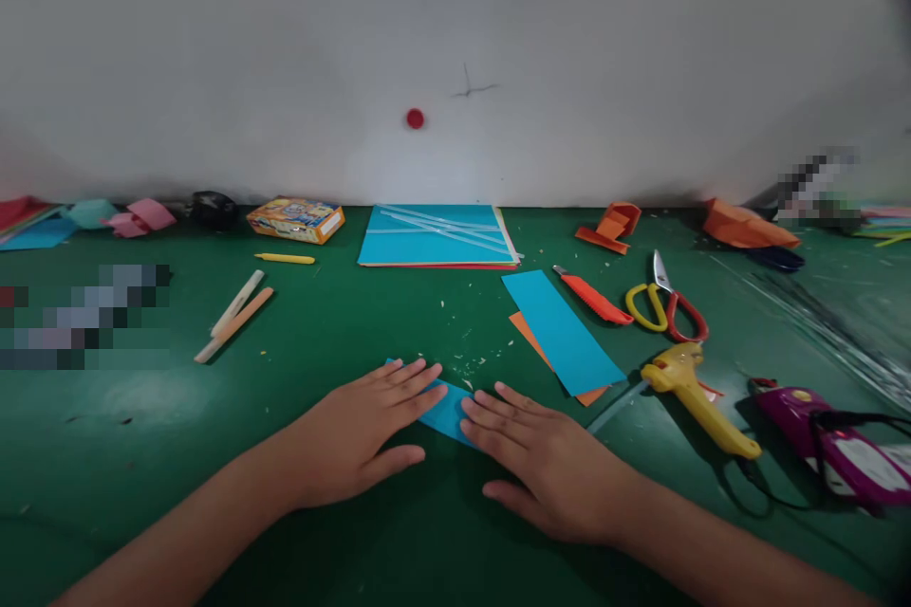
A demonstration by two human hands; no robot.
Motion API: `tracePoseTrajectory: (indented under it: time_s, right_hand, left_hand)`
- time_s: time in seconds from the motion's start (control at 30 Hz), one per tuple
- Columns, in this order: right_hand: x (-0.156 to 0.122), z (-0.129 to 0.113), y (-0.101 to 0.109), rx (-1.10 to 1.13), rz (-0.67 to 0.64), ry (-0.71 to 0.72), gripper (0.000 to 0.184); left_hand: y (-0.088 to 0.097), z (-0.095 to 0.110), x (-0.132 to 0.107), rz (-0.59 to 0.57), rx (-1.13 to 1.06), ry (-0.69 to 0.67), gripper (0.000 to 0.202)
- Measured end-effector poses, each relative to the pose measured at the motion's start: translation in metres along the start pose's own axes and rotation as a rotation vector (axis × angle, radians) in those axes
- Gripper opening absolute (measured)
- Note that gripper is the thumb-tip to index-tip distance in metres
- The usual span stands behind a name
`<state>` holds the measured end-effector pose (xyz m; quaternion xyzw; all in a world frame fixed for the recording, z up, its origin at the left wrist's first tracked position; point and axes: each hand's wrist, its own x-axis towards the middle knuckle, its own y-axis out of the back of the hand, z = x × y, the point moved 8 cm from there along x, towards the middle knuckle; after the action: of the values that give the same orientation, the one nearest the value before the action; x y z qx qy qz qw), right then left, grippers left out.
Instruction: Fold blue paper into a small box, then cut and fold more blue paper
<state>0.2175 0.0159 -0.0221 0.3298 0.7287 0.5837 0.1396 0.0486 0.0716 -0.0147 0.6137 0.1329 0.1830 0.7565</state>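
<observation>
Both spread flat, my left hand [356,441] and right hand [548,469] press the blue paper [445,413] between them, seemingly just an early crease.

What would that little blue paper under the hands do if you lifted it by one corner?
The blue paper looks thin and lies flat under the left hand and right hand, so it would probably droop and feel very light. On the smooth green table it would likely slide easily when pushed. It should not roll, being flat.
</observation>
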Motion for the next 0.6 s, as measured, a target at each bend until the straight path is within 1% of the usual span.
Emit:
tracePoseTrajectory:
  time_s: [0.07,0.17,0.33,0.47,0.53,0.6]
  right_hand:
    - [-0.002,0.0,0.001,0.026,-0.051,-0.032,0.059]
    - [-0.002,0.0,0.003,0.056,-0.086,-0.066,0.069]
    - [0.003,-0.003,0.006,0.063,-0.13,-0.071,0.072]
    - [0.005,-0.005,0.007,0.045,-0.115,-0.079,0.071]
    - [0.005,-0.005,0.009,0.039,-0.093,-0.073,0.071]
    - [0.008,-0.005,0.013,0.041,-0.054,-0.063,0.065]
  left_hand:
    - [0.002,-0.002,0.0,0.007,0.01,0.017,0.06]
    - [0.002,-0.004,0.001,0.031,0.003,0.019,0.059]
    - [-0.002,-0.015,0.001,0.061,0.05,0.058,0.052]
    - [-0.004,-0.022,-0.004,0.139,0.112,0.065,0.047]
    - [-0.003,-0.025,-0.008,0.171,0.148,0.094,0.048]
    - [-0.002,-0.026,-0.012,0.182,0.173,0.119,0.051]
